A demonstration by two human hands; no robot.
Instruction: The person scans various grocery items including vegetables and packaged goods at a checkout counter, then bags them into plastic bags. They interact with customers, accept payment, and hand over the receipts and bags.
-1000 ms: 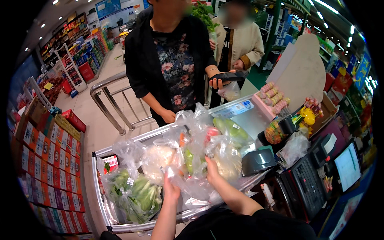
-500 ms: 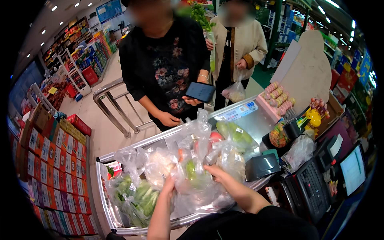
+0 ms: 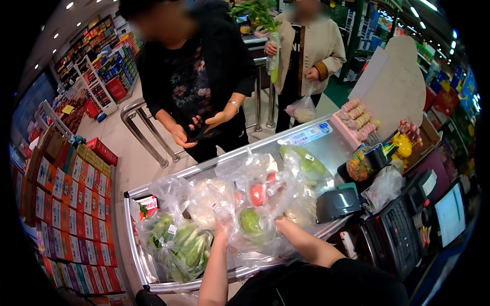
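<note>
A large clear plastic bag [image 3: 265,239] lies on the counter in front of me, with a green fruit or vegetable [image 3: 250,221] and red tomato-like produce [image 3: 258,195] showing in it. My left hand [image 3: 223,227] grips its left side and my right hand [image 3: 282,222] its right side; film partly covers the fingers of both. Beside my left forearm sits a bag of leafy greens [image 3: 186,250]. Beyond my left hand is a bag of pale produce [image 3: 209,199]. Another bag with long green vegetables [image 3: 311,166] rests farther right.
The metal counter [image 3: 214,166] has a raised edge. To the right stand a dark box-shaped device [image 3: 338,204], a laptop keyboard [image 3: 395,234], a screen [image 3: 450,217] and candy displays [image 3: 360,120]. Two people face me across the counter, a steel rail [image 3: 140,122] beside them. Stacked cartons [image 3: 76,214] are left.
The bag has spread wider between my hands, showing the red and green produce more clearly. The nearer person has shifted left and no longer shows the phone; both hands are now in front.
</note>
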